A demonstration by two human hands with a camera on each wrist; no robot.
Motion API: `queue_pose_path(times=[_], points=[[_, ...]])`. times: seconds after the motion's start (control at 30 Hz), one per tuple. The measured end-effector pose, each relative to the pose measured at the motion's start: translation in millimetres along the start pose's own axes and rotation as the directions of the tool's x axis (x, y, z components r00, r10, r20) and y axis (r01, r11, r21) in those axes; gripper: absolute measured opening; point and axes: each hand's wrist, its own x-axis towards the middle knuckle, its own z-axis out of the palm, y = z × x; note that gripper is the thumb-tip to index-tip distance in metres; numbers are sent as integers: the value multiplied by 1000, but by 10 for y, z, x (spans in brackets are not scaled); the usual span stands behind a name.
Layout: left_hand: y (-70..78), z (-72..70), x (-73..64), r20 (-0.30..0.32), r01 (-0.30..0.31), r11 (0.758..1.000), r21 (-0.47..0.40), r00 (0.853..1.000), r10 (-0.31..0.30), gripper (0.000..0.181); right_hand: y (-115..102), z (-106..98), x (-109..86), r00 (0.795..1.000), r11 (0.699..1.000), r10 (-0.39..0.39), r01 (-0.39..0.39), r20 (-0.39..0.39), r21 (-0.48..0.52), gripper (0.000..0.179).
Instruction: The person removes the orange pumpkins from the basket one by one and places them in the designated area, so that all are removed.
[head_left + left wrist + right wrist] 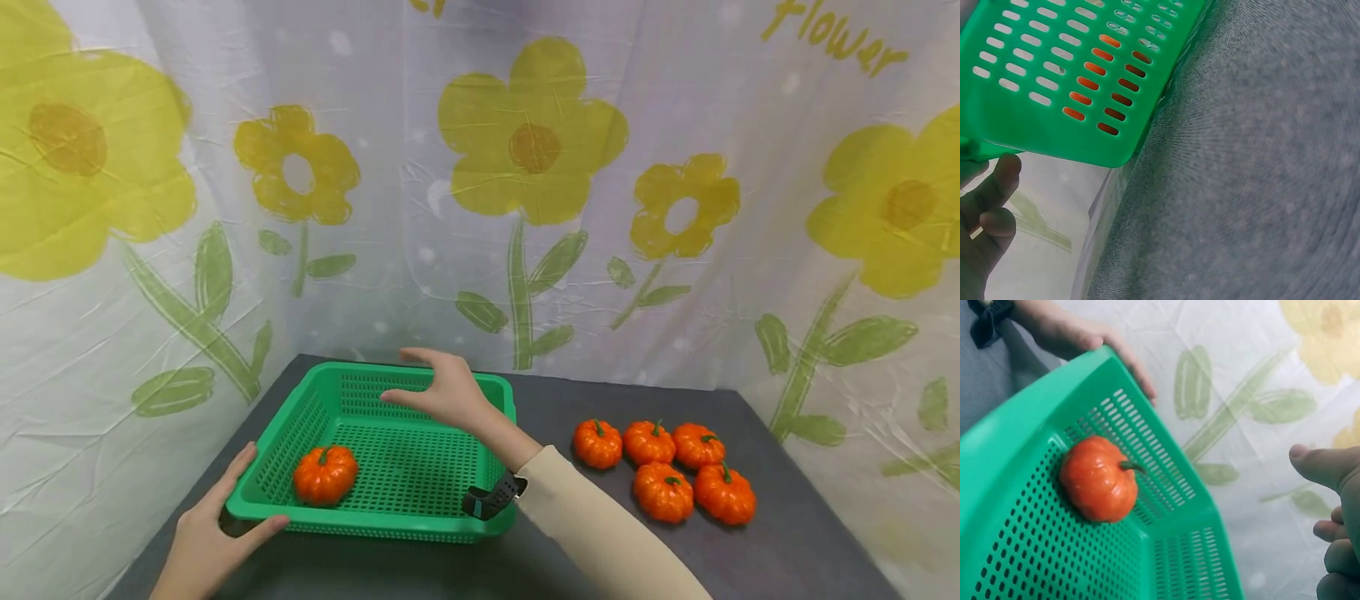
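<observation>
A green plastic basket (360,518) with slotted walls stands on the dark table. Inside, near its front left corner, sits a small orange pumpkin (326,477) with a green stem. My left hand (204,533) is at that same corner, thumb along the front rim and straight fingers along the left side. Over the basket's far part hovers my right hand (448,390), its thumb and fingers spread apart with nothing between them. The right wrist view shows the pumpkin (1099,480) against the basket wall, with the right hand (1338,519) off to the side.
Several more orange pumpkins (663,492) lie in a group on the table (555,408), right of the basket. A cloth printed with yellow flowers (532,150) hangs behind and along both sides. A black band (491,497) is on the right wrist.
</observation>
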Motion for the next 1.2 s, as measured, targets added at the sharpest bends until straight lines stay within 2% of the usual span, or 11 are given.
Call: queue_pose_path(times=[0.2,0.43,0.57,0.77,0.87,1.07,1.2], points=[[2,5,-6,0,-2,1000,1,1000,2,109,53,187,109,999,1000,18,-18,29,-25,66],[4,12,2,-2,-14,1000,5,1000,14,109,117,353,161,998,992,18,-11,52,-129,67],[0,12,2,-7,-17,1000,5,1000,17,109,143,413,214,998,991,46,-40,46,-124,66],[-14,12,-7,-11,-17,1000,3,1000,17,110,218,536,267,993,986,98,-88,72,-140,68],[-14,14,-8,-11,-19,1000,3,1000,19,110,260,589,282,990,988,111,-100,87,-116,69],[-2,21,0,-17,-23,1000,3,1000,23,109,351,688,322,983,988,111,-93,148,-123,70],[-10,9,-7,-23,-19,1000,5,1000,19,109,369,750,334,971,989,95,-67,218,-132,71]])
